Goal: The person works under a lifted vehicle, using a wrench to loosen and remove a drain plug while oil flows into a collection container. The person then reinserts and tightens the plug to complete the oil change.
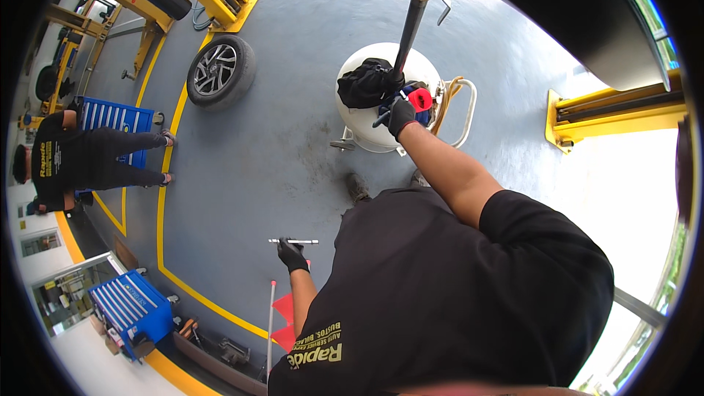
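Observation:
My left hand (292, 255), in a black glove, is out to my left side, closed around a silver wrench (304, 241), a thin straight bar. Ahead of me my right hand (401, 116), also gloved, reaches to the top of a white wheeled tank (359, 126). Its fingers are curled by a dark blue bundle; what they grip is too small to make out. Just beside that hand is a red round thing (420, 99) with a dark middle. A black cloth or bag (364, 83) hangs around the foot of the upright dark pipe (412, 29) on the tank.
Overhead at the right hangs a large dark panel (543, 7). Yellow lift posts (623, 117) stand right and far left. A wheel with tyre (220, 73) lies on the floor. Another person (95, 154) stands by a blue tool cabinet (136, 121); red flags (284, 308) are at my left.

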`<state>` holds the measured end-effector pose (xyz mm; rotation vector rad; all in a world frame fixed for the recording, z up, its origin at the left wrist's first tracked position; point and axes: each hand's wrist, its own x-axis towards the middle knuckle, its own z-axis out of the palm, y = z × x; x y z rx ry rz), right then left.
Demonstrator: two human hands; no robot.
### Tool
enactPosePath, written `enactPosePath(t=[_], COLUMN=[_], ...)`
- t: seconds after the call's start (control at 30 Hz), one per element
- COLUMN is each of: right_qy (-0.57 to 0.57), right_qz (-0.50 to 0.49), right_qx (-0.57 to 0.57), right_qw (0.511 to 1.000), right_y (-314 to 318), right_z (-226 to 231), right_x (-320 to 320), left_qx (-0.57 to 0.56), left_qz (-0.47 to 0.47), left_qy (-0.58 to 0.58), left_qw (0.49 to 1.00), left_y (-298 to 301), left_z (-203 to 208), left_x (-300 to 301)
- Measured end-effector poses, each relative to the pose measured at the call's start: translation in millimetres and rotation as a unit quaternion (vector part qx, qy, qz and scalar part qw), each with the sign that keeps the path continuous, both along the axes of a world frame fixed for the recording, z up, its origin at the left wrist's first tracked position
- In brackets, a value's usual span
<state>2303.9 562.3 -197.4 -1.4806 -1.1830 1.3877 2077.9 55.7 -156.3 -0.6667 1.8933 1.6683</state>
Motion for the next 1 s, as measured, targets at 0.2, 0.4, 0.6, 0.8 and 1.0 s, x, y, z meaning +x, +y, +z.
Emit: enactPosePath(t=[0.2, 0.4, 0.6, 0.8, 1.0], right_qy=[0.281, 0.374, 0.369, -0.337, -0.416], right_qz=[-0.212, -0.138, -0.103, 0.236, 0.256], right_qx=[-0.283, -0.291, -0.276, 0.231, 0.369], right_qw=[0.892, 0.869, 0.882, 0.882, 0.791], right_y=[15.6, 21.8, 9.9, 9.9, -27.2], right_z=[79.1, 97.9, 40.0, 26.5, 72.3], right_x=[-32.4, -29.8, -14.3, 4.7, 12.7], left_qx=[-0.023, -0.01, 0.057, 0.069, 0.122], left_qz=[-0.036, -0.158, -0.184, -0.198, -0.303], left_qy=[-0.065, 0.045, 0.055, 0.041, 0.117], left_qw=[0.997, 0.986, 0.98, 0.977, 0.938], left_y=[-6.2, 87.0, 152.4, 182.4, 202.6], left_z=[-27.6, -6.6, 26.2, 31.6, 46.4], left_x=[9.1, -26.8, -44.1, -29.3, -16.9])
